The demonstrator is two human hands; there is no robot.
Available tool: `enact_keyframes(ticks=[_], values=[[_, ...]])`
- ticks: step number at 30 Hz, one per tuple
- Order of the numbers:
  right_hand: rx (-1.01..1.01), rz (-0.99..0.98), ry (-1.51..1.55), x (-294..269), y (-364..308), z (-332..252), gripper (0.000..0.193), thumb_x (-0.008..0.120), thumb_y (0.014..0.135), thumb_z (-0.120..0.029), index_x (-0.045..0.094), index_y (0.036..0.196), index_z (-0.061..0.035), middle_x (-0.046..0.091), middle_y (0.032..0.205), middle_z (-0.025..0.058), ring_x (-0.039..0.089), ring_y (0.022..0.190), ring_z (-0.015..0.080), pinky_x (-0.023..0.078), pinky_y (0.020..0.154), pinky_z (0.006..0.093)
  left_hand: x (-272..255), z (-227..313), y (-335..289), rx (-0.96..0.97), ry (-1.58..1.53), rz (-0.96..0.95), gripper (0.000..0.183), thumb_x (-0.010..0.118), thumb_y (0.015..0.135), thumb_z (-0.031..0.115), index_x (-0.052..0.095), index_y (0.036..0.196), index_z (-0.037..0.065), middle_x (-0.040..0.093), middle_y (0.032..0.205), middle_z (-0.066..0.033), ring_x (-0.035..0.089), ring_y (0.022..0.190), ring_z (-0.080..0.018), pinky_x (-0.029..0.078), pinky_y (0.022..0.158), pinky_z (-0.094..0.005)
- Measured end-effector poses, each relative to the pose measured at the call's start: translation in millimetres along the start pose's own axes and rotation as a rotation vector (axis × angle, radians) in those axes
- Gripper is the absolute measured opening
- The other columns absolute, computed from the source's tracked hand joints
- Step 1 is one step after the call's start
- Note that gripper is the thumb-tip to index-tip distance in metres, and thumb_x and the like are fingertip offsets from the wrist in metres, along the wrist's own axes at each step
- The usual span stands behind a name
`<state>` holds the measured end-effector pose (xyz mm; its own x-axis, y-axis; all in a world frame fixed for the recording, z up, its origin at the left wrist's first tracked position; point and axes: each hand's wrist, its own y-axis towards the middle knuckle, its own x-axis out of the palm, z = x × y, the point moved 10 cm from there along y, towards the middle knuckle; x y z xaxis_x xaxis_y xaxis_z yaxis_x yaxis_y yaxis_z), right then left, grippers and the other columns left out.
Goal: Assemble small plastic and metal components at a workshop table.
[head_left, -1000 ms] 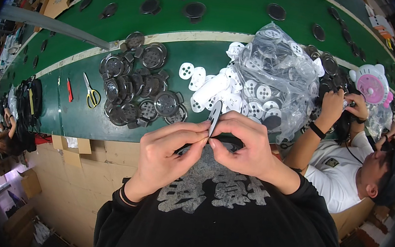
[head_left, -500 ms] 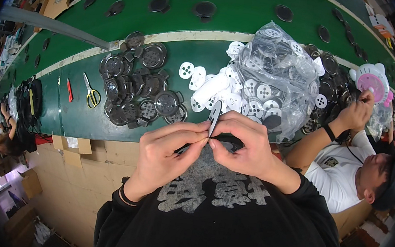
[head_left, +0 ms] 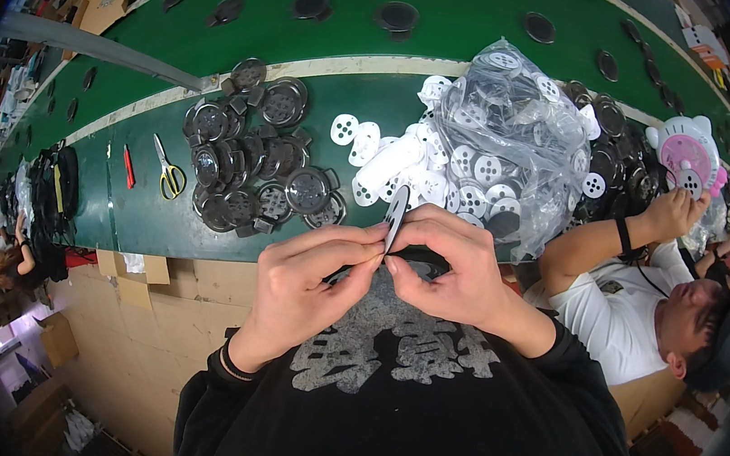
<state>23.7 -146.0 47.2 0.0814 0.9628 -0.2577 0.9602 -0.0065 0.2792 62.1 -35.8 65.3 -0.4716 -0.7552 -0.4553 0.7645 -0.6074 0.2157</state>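
Note:
In front of my chest I hold a thin white disc with dark holes (head_left: 399,207), turned nearly edge-on. My left hand (head_left: 308,280) pinches its lower edge between thumb and fingers. My right hand (head_left: 456,267) is closed at the same lower edge, its thumb and forefinger meeting there. Whether a backing layer is being parted at the fingertips is too small to make out. Beyond my hands lies a loose pile of similar white discs (head_left: 432,187). To its left sits a heap of round black plastic parts (head_left: 278,158) with short tabs.
A clear plastic bag (head_left: 521,147) full of white discs stands right of the pile. Yellow-handled scissors (head_left: 169,177) and a red pen-like tool (head_left: 128,167) lie left. Black parts dot the green belt (head_left: 456,2). At right, a co-worker's hand (head_left: 677,212) holds a white disc beside a pink-and-white fan (head_left: 688,154).
My hands and the disc have stayed put. Black parts on the belt have shifted slightly right. The co-worker's hand has moved lower, and a white disc now shows in it.

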Motion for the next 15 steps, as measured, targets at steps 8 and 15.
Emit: enact_keyframes(ticks=[8,15], values=[[0.001,0.008,-0.005,-0.6,1.1,-1.8,0.014,0.064,0.069,0.002,0.056,0.080,-0.0007,0.056,0.076,0.0084,0.058,0.062,0.0202,0.047,0.055,0.0274,-1.0,2.3,0.2,-0.001,0.011,0.022,0.014,0.068,0.069,-0.007,0.065,0.082,-0.002,0.068,0.091,-0.0128,0.068,0.078,-0.0205,0.054,0.065,-0.0266],[0.000,0.016,-0.017,-1.4,1.2,-0.8,0.015,0.065,0.069,0.002,0.056,0.080,-0.0008,0.056,0.076,0.0083,0.057,0.062,0.0204,0.047,0.054,0.0276,-0.3,4.5,0.2,0.029,0.039,0.040,0.014,0.068,0.069,-0.007,0.064,0.081,-0.002,0.068,0.090,-0.0127,0.068,0.078,-0.0203,0.055,0.064,-0.0263]])
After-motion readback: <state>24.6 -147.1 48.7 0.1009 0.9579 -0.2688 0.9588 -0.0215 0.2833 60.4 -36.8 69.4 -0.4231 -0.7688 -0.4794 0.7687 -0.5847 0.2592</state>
